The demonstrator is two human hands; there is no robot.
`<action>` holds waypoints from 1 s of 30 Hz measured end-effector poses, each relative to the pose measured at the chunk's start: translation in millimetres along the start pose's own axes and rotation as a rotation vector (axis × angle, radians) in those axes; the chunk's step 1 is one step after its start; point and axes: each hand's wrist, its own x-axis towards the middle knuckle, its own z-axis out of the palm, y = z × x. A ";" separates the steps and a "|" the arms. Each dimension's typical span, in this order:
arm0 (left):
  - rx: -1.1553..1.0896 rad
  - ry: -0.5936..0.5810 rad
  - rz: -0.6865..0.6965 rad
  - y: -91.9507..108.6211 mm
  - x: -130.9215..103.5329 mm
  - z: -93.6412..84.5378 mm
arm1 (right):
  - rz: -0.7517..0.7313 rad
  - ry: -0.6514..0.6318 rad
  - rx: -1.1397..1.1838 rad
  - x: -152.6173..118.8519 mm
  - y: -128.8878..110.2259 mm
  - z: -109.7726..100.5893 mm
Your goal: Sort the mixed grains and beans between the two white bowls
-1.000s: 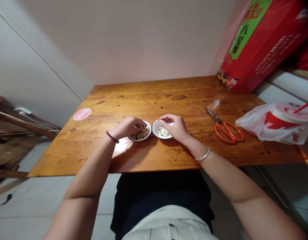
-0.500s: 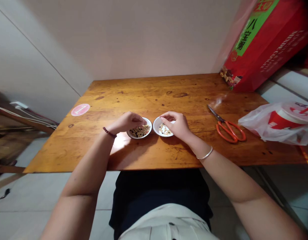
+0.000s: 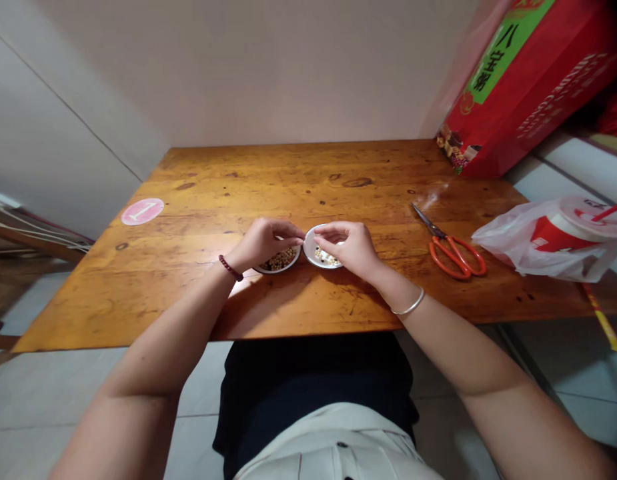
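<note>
Two small white bowls stand side by side on the wooden table. The left bowl (image 3: 299,257) holds many mixed dark and pale beans (image 3: 282,260), partly covered by my left hand (image 3: 268,241). That hand's thumb and fingers are pinched together over the gap between the bowls; anything between them is too small to name. In the right bowl (image 3: 311,243) lie fewer beans, mostly pale with some dark. My right hand (image 3: 352,248) reaches over this bowl's right side with thumb and fingertips close together. What it pinches, if anything, cannot be made out.
Orange-handled scissors (image 3: 456,257) lie open to the right. Beyond them is a lidded cup (image 3: 571,230) in a plastic bag (image 3: 503,237). A red box (image 3: 531,93) stands at the back right, by the wall. A round pink sticker (image 3: 143,211) marks the table's left side.
My left hand has moved right, from above the left bowl's beans to the gap between the bowls. The right hand stays over the right bowl. The view has shifted slightly.
</note>
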 end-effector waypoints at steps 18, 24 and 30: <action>-0.023 0.180 0.161 3.6 -3.4 16.4 | -0.072 -0.023 -0.095 -1.0 -4.7 -2.5; -0.015 0.187 0.168 3.6 -3.7 17.3 | -0.076 -0.008 -0.125 -2.3 -5.9 -2.7; -0.001 0.191 0.195 4.3 -4.3 17.3 | -0.074 -0.011 -0.141 -2.9 -6.4 -2.6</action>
